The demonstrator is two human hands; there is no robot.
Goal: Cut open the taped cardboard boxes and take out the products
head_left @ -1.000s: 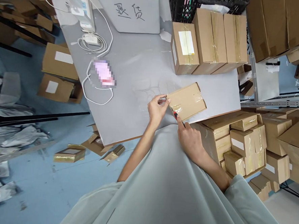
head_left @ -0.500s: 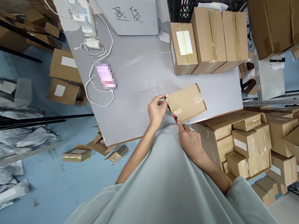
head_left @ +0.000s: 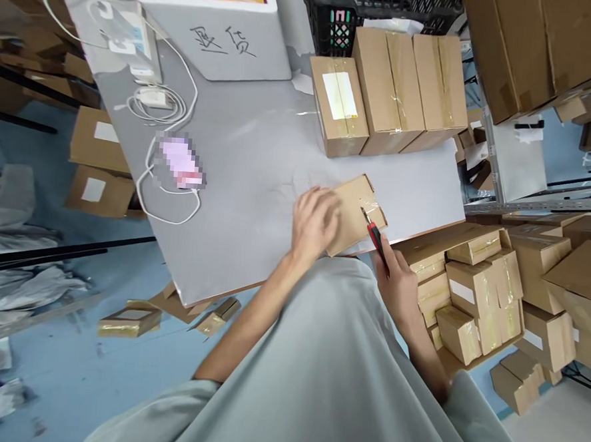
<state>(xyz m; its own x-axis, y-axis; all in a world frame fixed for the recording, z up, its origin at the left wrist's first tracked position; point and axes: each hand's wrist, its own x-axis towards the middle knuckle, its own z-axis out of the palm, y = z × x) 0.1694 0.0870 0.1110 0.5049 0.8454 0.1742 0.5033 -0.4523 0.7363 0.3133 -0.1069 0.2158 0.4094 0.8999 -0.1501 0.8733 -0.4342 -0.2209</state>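
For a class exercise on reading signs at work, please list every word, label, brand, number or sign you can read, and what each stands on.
"退货": handwritten in black on the white box.
White label on the taped carton: no text can be made out.
Phone: screen pixelated, unreadable.
Knife and small box by the hands: no readable marks.
Nothing else is readable.

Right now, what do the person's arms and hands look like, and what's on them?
The left hand and right hand are ungloved, with bare wrists and forearms. The left hand's fingers are blurred. The left sleeve and right sleeve are loose, plain, pale grey-green, and end around the elbows, matching the shirt.
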